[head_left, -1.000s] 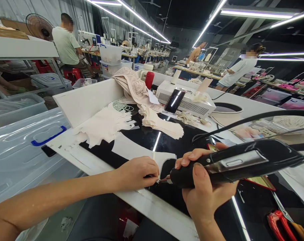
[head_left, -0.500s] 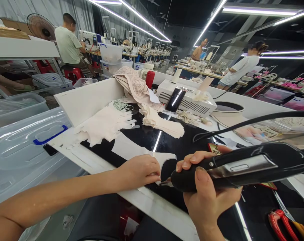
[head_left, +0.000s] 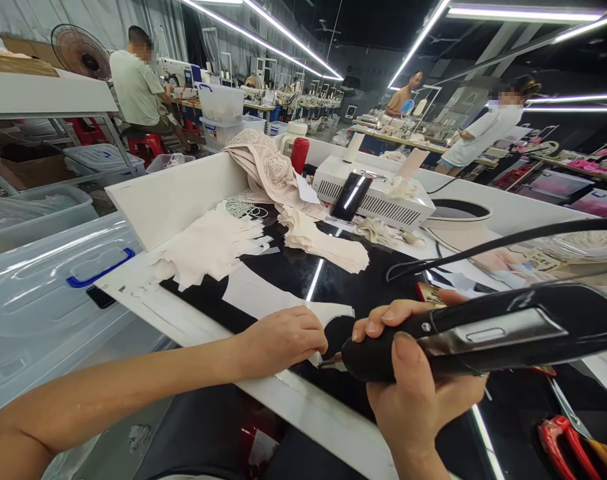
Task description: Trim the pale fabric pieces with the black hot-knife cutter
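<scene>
My left hand is closed at the near edge of a pale fabric piece, its fingertips pressed together on the cloth. My right hand is wrapped round a black handheld tool with a metal strip and a cord. The tool's narrow tip points left, close beside my left fingertips. The fabric lies on a glossy black surface. Behind it are a fanned pile of pale pieces and a stack of cream pieces.
Red-handled scissors lie at the lower right. A white machine, a black cylinder, a red bottle and lace fabric stand behind. Clear bins are at left. Three people are farther back.
My left hand has shifted slightly to the right along the fabric's near edge. The tool in my right hand is nearly where it was.
</scene>
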### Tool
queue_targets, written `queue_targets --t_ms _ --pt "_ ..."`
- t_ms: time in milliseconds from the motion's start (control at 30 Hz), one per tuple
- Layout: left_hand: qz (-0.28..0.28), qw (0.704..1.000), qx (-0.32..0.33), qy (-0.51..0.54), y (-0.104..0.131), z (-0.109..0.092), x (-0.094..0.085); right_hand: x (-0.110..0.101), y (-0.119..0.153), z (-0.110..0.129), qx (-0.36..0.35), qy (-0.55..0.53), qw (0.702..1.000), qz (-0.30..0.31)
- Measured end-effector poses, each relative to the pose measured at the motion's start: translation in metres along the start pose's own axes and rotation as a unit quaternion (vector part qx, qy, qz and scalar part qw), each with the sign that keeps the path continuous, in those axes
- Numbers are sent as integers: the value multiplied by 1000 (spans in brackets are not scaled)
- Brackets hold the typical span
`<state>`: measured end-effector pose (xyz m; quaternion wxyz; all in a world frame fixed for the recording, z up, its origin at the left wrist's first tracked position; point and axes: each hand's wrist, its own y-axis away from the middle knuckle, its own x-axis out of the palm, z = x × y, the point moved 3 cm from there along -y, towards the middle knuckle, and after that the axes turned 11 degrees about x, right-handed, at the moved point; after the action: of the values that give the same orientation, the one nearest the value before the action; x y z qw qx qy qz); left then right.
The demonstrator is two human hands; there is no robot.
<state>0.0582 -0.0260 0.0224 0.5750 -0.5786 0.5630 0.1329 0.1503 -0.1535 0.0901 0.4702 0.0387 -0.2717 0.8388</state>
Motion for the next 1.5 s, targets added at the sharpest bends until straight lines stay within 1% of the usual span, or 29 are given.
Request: queue_targets --t_ms 100,200,367,533,867,1000,1167,1500 --pt "27 1000 10 -1 0 0 -1 0 0 1 1 -4 1000 -1" --pt "47 998 41 0 2 0 -6 0 0 2 0 -10 1000 -2" --pt "38 996 78 14 9 2 -15 2 -2 3 -9 -14 1000 -5" --pt "43 994 102 10 12 3 -18 3 -2 5 0 -17 1000 -13" --pt "30 993 114 1 14 2 -17 2 -3 6 7 -19 1000 -18" --pt "35 993 109 19 14 4 -17 2 -3 6 13 -20 1000 -16" --pt "37 993 105 36 13 5 -17 2 -2 7 3 -21 1000 -16" --pt "46 991 115 46 12 4 -20 0 -1 5 1 -20 1000 -10"
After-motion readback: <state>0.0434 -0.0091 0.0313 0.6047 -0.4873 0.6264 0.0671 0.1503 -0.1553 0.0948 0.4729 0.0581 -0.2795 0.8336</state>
